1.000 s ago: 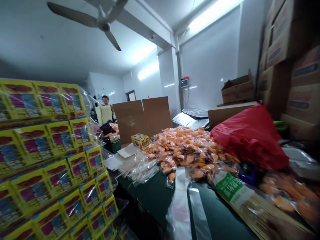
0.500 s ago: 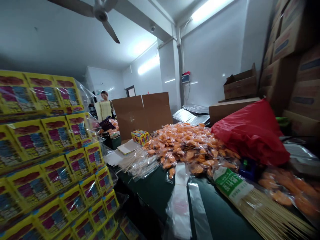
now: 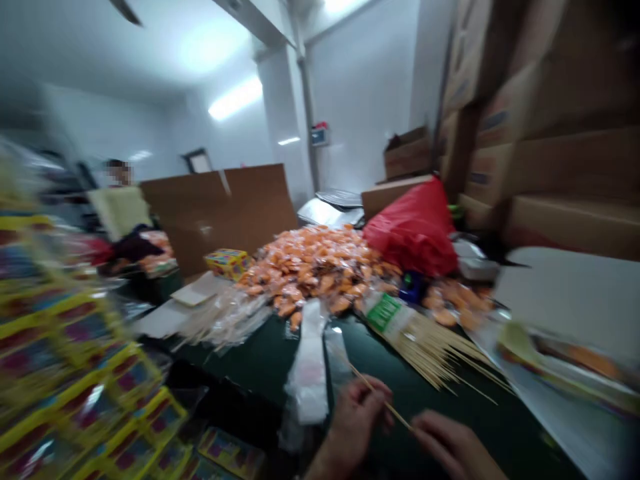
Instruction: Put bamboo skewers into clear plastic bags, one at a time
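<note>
The left hand (image 3: 357, 413) is closed, thumb and fingers pinching a thin stick (image 3: 401, 419) over the near side of the worktop (image 3: 265, 360); the right hand (image 3: 453, 440) has its fingers partly curled at the stick's lower end, though through the blur I can't tell if they grip it; a stick bundle (image 3: 425, 347) fans toward the worktop's right edge; an orange heap (image 3: 315, 263) spreads toward the far edge, a red bag (image 3: 413, 227) just beyond its right side.

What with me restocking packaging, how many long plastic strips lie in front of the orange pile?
2 visible: a white strip near the orange pile, and a clear strip to its right, toward the stick bundle. Others may be hidden beneath.
</note>
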{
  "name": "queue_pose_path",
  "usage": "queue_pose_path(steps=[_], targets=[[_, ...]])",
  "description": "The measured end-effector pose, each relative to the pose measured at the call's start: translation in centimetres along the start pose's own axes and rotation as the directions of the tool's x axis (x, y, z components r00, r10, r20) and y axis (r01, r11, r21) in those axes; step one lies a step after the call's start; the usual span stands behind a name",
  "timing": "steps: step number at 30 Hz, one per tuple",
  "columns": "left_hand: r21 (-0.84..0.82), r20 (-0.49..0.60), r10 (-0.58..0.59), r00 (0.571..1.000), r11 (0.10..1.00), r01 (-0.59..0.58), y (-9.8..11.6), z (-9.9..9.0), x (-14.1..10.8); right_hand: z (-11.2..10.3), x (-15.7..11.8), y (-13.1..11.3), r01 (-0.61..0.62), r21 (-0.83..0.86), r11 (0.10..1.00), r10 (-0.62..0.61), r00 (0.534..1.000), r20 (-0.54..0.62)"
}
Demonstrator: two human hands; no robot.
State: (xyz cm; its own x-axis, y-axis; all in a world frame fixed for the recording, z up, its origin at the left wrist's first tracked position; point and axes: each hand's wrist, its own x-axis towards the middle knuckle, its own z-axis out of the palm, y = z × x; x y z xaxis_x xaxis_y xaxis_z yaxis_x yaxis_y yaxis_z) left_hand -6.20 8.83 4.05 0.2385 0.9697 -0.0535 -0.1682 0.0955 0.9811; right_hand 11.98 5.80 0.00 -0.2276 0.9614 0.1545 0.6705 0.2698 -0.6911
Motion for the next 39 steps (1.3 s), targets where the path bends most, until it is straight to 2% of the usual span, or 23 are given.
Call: queue_pose_path(steps=[2,3,5,8,11,15,19,22,27,29,32,35,39], targets=[[0.154,-0.076,0.115,0.99,0.983,-0.102,1.4,-0.8,0.5,-2.2,0.2,0.7,-0.033,-0.044,0.998,0.031,0.998,-0.051],[0.259,-0.072,0.164,0.984,0.956,-0.141,1.9,-1.1,0.9,-3.5,0.5,1.4,-0.101,-0.122,0.987,0.089,0.991,-0.1],[0.426,0.005,0.226,0.974,0.881,-0.206,2.0,-1.6,2.0,-5.9,0.9,2.7,-0.282,-0.321,0.904,0.245,0.958,-0.15],[0.557,0.162,0.215,0.963,0.786,-0.269,0.2,-1.7,3.0,-7.9,1.8,4.0,-0.392,-0.399,0.829,0.35,0.92,-0.176],[0.604,0.198,0.181,0.963,0.752,-0.265,-2.0,-1.6,3.3,-7.6,3.2,4.1,-0.392,-0.443,0.806,0.368,0.919,-0.143],[0.561,0.106,0.17,0.98,0.803,-0.2,-2.7,-1.8,3.5,-6.5,4.7,4.1,-0.391,-0.482,0.784,0.395,0.913,-0.098],[0.348,0.051,0.058,0.997,0.935,-0.072,-2.1,-1.5,3.6,-6.8,4.2,4.3,-0.406,-0.488,0.773,0.425,0.902,-0.078],[0.205,0.073,-0.03,0.997,0.979,0.015,-2.0,-0.8,3.6,-7.8,2.1,4.3,-0.404,-0.479,0.779,0.434,0.899,-0.053],[0.084,0.097,-0.127,0.987,0.989,0.119,-2.7,0.6,2.8,-9.2,-4.0,3.9,-0.417,-0.458,0.785,0.454,0.891,-0.033],[0.065,0.103,-0.168,0.98,0.985,0.162,-3.0,1.0,2.4,-9.0,-6.3,3.5,-0.429,-0.357,0.83,0.441,0.896,-0.05],[0.063,0.142,-0.193,0.971,0.981,0.186,-3.3,1.3,1.9,-7.4,-7.9,2.1,-0.394,-0.037,0.918,0.388,0.915,-0.108],[0.091,0.195,-0.165,0.967,0.985,0.15,-3.4,1.5,1.5,-4.1,-6.5,0.0,-0.288,0.138,0.948,0.309,0.934,-0.18],[0.123,0.193,-0.106,0.976,0.989,0.083,-3.1,1.2,0.9,0.5,-2.7,-2.2,-0.158,0.122,0.98,0.179,0.967,-0.181]])
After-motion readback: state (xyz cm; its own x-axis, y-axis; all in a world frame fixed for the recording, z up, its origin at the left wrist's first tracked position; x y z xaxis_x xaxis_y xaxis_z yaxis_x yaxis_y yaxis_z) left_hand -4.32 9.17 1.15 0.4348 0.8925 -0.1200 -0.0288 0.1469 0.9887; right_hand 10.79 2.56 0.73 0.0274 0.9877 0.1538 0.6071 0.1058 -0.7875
